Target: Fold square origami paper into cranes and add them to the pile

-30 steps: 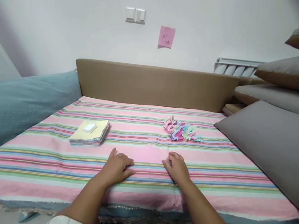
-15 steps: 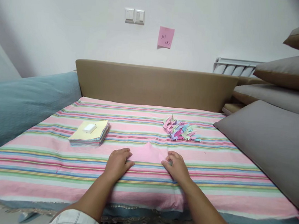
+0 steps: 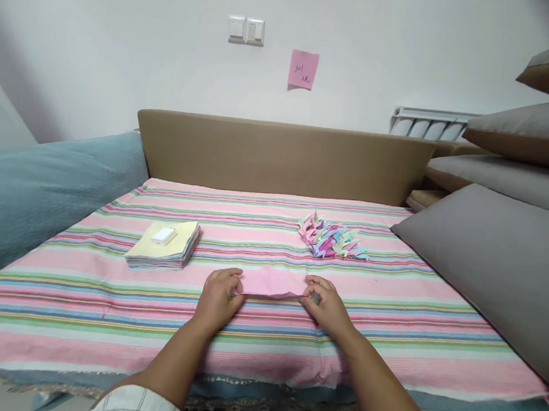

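- Left hand [image 3: 222,295] and right hand [image 3: 326,303]: each pinches one end of the pink paper [image 3: 272,282] between them, over the striped cloth [image 3: 262,356].
- It's probably light, thin, easily creased; best held gently by its ends.
- Beyond: paper stack [image 3: 181,235].

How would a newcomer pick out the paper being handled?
Find the brown backrest, then the striped cloth before it. At the cloth's near middle, the left hand and right hand hold the pink paper by its ends. Unlike the yellow-topped stack and the colourful folded pile, it alone is held.
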`<state>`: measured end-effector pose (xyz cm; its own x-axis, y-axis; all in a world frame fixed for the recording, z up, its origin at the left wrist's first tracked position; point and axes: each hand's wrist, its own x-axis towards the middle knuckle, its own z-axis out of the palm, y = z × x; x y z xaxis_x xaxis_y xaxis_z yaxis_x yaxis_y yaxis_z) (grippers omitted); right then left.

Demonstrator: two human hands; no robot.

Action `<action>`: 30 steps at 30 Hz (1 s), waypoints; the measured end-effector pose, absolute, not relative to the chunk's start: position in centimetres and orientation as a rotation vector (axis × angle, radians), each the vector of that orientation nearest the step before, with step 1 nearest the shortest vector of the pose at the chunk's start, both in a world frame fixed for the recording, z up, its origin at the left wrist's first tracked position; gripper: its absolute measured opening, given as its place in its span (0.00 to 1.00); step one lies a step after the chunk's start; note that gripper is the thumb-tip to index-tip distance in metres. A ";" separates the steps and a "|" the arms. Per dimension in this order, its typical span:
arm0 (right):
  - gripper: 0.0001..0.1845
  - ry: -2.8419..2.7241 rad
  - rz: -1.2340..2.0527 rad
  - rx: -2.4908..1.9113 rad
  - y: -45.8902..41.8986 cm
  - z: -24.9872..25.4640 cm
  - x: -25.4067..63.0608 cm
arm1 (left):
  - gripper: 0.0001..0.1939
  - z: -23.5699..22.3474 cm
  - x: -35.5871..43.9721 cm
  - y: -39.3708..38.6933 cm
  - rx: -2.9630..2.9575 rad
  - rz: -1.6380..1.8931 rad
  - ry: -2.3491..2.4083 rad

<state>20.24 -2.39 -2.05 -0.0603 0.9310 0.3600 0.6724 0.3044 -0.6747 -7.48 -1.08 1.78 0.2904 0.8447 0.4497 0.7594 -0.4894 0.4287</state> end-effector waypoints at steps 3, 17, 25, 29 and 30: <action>0.04 -1.733 0.446 -1.313 -2.6 -1.6 20.2 | 0.03 2.0 -7.4 -1.1 2.355 1.094 1.395; 0.14 -1.302 0.791 -1.131 -3.3 -0.4 19.3 | 0.14 2.8 -5.8 -1.4 1.482 1.406 1.147; 0.21 -1.206 0.778 -1.317 -2.1 -2.2 18.7 | 0.18 1.0 -5.0 -0.3 1.337 1.256 1.256; 0.15 -1.494 0.253 -1.392 -2.6 -2.6 18.0 | 0.14 -0.1 -4.9 0.5 1.514 1.211 1.452; 0.14 -1.613 0.187 -1.369 -2.9 -2.5 17.7 | 0.13 -0.2 -4.9 0.6 1.552 1.197 1.487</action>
